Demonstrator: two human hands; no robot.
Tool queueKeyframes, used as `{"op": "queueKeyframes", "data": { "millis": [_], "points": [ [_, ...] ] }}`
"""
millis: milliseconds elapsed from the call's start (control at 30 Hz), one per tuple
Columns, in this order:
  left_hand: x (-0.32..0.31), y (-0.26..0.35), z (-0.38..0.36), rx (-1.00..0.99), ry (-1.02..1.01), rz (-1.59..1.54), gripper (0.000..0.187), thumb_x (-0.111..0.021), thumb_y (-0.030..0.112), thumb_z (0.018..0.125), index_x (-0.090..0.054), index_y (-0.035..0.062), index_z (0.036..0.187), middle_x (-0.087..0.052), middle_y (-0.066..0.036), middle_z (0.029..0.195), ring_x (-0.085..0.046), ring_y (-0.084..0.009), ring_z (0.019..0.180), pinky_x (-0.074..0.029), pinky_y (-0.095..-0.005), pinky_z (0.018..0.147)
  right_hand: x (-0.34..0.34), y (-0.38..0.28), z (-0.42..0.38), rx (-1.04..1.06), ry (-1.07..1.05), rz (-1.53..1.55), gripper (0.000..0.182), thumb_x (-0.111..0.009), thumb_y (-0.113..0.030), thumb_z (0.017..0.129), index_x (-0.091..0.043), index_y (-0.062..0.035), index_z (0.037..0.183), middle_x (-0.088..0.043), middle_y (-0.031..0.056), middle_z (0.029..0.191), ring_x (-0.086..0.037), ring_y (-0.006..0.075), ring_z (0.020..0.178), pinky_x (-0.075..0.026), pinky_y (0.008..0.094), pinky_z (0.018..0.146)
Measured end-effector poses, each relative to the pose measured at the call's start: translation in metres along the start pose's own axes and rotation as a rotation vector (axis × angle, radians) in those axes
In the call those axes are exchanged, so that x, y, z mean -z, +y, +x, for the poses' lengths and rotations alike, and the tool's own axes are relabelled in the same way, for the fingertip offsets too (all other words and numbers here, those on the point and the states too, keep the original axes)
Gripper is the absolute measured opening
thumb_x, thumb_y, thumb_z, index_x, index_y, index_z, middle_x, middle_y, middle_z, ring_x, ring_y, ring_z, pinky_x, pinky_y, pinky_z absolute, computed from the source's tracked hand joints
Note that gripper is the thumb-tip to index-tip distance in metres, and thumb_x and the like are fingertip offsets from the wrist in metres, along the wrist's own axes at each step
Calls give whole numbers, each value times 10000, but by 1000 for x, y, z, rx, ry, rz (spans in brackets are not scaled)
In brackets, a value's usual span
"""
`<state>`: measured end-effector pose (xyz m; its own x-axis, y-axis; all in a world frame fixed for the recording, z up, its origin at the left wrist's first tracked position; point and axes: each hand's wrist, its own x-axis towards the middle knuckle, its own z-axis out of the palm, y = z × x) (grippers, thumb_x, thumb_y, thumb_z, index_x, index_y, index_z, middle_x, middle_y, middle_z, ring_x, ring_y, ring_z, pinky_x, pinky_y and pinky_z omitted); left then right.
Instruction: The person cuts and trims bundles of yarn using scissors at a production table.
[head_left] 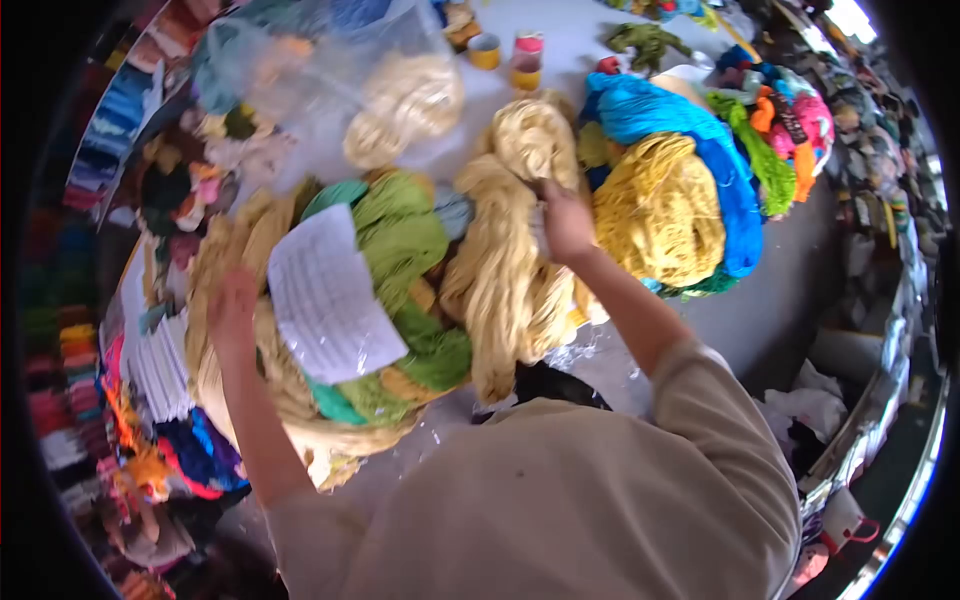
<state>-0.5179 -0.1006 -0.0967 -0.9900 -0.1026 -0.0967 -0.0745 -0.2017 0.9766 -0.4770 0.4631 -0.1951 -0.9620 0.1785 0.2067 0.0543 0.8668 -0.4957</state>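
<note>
Cream yarn skeins (pixel 500 250) lie across the middle of the table. On their right side rests my right hand (pixel 567 222), its fingers closed at the yarn; a small greyish piece shows beneath it, too unclear to name. My left hand (pixel 233 305) is blurred over beige yarn (pixel 262 225) at the left, and its fingers cannot be made out. Between the hands, a white sheet with writing (pixel 330 290) lies on green skeins (pixel 400 230). A yellow yarn bundle (pixel 665 210) sits right of my right hand, bordered by blue yarn (pixel 735 190).
At the top are a clear plastic bag (pixel 330 80), more cream yarn (pixel 410 100) and two small rolls, one yellow (pixel 484 52). Stacked papers (pixel 160 370) and coloured yarns stand at the left. Pink, orange and lime yarn (pixel 765 150) lies at the upper right.
</note>
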Motion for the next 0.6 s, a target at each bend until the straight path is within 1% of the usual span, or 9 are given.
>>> {"op": "queueKeyframes", "data": {
  "millis": [33,67,133,267,333,400,433,500,600],
  "points": [
    [-40,11,-39,2,190,232,369,-522,257,1039,-582,-46,1240,-626,-148,1218,-619,-236,1127,-495,-354,1004,-6,-8,24,-47,-31,9,291,-535,-188,885,-575,-93,1157,-644,190,1078,-613,392,1008,-495,461,841],
    [-22,-4,-63,-16,126,258,370,-531,292,1037,-611,-35,1192,-655,-114,1133,-635,-193,1054,-504,-335,976,-30,-3,44,-10,52,-129,288,-550,-216,880,-567,-118,1150,-640,176,1087,-601,368,1045,-476,453,893],
    [-30,-15,-119,108,263,282,327,-532,298,1038,-650,4,1116,-674,-75,1060,-633,-150,990,-514,-300,886,-69,9,70,-31,-2,-247,224,-525,-206,898,-551,-123,1104,-635,147,1087,-584,329,1073,-439,454,933],
    [-40,-46,-211,207,347,385,258,-516,237,1045,-635,12,1090,-675,-72,1084,-631,-156,953,-524,-306,871,-105,17,77,-92,-242,-289,219,-421,-183,971,-521,-93,1144,-624,180,1189,-575,343,1173,-444,470,969],
    [-51,-61,-243,232,409,365,247,-507,213,1045,-625,-1,1082,-676,-90,1095,-638,-175,960,-528,-313,883,-101,18,77,-137,-369,-199,244,-431,-180,970,-507,-79,1179,-667,210,1117,-658,364,1020,-511,463,868],
    [-72,-67,-266,242,407,448,234,-517,182,1037,-648,-9,1075,-685,-94,1058,-650,-179,938,-531,-313,874,-86,11,66,-83,-112,-78,275,-443,-140,959,-549,-152,1212,-691,176,1027,-681,353,906,-525,457,770],
    [-82,-73,-273,208,368,487,205,-535,143,1023,-654,-10,1088,-696,-89,1030,-659,-168,928,-527,-303,858,-61,-5,61,-191,-165,103,299,-459,-126,955,-569,-159,1230,-693,174,978,-680,350,843,-530,439,729],
    [-110,-70,-279,215,246,572,169,-558,97,998,-666,-11,1069,-708,-87,989,-669,-156,916,-524,-293,836,-56,5,42,-158,26,348,299,-550,-106,927,-590,-130,1222,-698,147,951,-677,328,797,-532,424,685],
    [-136,-74,-276,164,-3,577,131,-589,68,963,-690,-1,1012,-715,-99,936,-686,-163,886,-528,-291,811,-1,-15,6,-20,170,434,479,-766,-181,810,-581,-130,1249,-680,96,997,-669,225,881,-530,331,795]
  ]
}}
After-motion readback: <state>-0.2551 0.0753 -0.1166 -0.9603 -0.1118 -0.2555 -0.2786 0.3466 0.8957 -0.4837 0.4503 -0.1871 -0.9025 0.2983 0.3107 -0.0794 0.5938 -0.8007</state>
